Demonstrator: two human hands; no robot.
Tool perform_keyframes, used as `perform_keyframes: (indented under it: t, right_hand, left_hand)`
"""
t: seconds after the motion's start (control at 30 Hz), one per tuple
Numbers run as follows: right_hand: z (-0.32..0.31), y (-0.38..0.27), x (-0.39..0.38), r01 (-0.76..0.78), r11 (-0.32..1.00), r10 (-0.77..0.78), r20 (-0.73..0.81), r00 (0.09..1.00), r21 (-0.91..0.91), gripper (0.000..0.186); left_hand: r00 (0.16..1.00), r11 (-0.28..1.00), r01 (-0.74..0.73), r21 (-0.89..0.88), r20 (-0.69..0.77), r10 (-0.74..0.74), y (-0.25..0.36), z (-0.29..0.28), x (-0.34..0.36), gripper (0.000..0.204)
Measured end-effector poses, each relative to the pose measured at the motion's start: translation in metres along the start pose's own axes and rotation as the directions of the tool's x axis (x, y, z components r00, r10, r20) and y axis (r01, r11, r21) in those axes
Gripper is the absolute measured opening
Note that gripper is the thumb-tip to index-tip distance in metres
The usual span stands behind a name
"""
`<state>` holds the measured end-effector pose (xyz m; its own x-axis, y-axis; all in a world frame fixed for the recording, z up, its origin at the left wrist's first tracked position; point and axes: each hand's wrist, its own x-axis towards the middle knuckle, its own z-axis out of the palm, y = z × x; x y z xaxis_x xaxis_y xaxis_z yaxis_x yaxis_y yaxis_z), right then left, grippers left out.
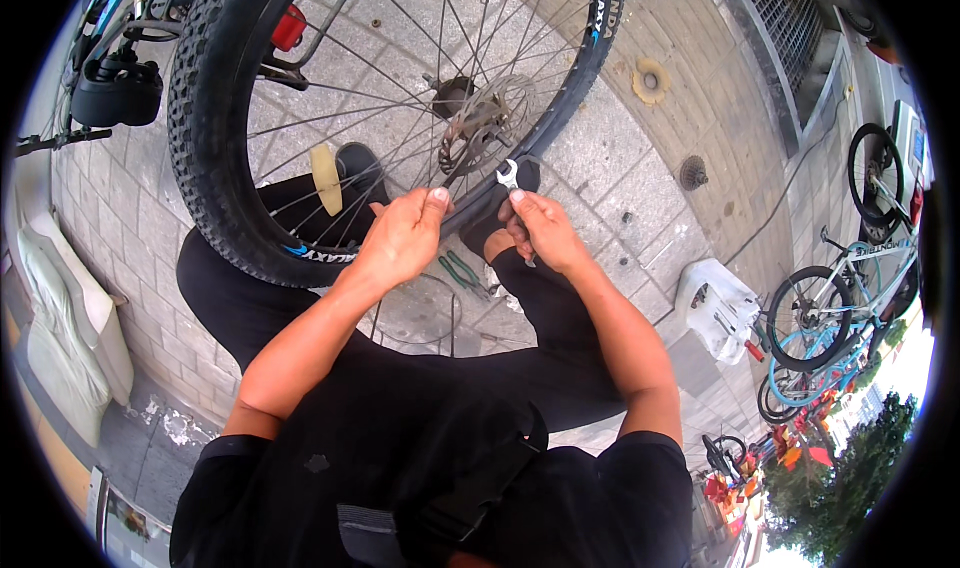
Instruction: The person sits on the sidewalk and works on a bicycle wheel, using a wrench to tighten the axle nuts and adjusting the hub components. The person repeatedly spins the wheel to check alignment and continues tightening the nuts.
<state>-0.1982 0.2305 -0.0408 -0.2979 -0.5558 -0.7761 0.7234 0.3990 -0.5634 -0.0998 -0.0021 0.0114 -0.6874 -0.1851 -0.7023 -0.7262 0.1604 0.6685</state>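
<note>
A bicycle wheel (pixel 210 118) with a knobby black tyre stands upright before me, leaning between my knees. Its hub (pixel 470 133) carries round metal parts among the spokes. My left hand (pixel 408 230) is closed just below the hub, thumb up; a dark end sticks out past the thumb, and what the fingers hold is mostly hidden. In my right hand (pixel 545 233) is an open-end wrench (pixel 508 176), its silver jaw pointing up, close to the hub and apart from it. A yellow reflector (pixel 325 180) sits among the spokes at the left.
Green-handled pliers (pixel 460 271) lie on the paving below my hands. A white plastic container (pixel 718 308) with tools stands to the right. Bicycles (pixel 815 308) are parked at the far right, and another bicycle's black saddle (pixel 117 92) shows at upper left. A metal grate (pixel 780 18) lies at upper right.
</note>
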Motion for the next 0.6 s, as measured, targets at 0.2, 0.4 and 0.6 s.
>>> perform_keyframes:
  t: [0.2, 0.4, 0.6]
  right_hand:
    - [-0.015, -0.015, -0.006, 0.046, 0.983, -0.043, 0.022, 0.999, -0.178, 0.044]
    - [-0.017, -0.020, -0.013, 0.121, 0.889, -0.135, 0.002, 0.991, -0.442, 0.042]
    - [-0.050, -0.023, -0.009, 0.056, 0.653, -0.181, -0.084, 0.980, -0.755, 0.041]
  left_hand:
    - [0.992, 0.974, 0.117, -0.195, 0.069, -0.105, 0.005, 0.011, 0.006, 0.052]
    - [0.834, 0.721, 0.542, -0.431, 0.383, -0.398, 0.034, -0.019, 0.005, 0.048]
    - [0.793, 0.599, 0.603, -0.527, 0.477, -0.379, 0.036, -0.033, 0.011, 0.039]
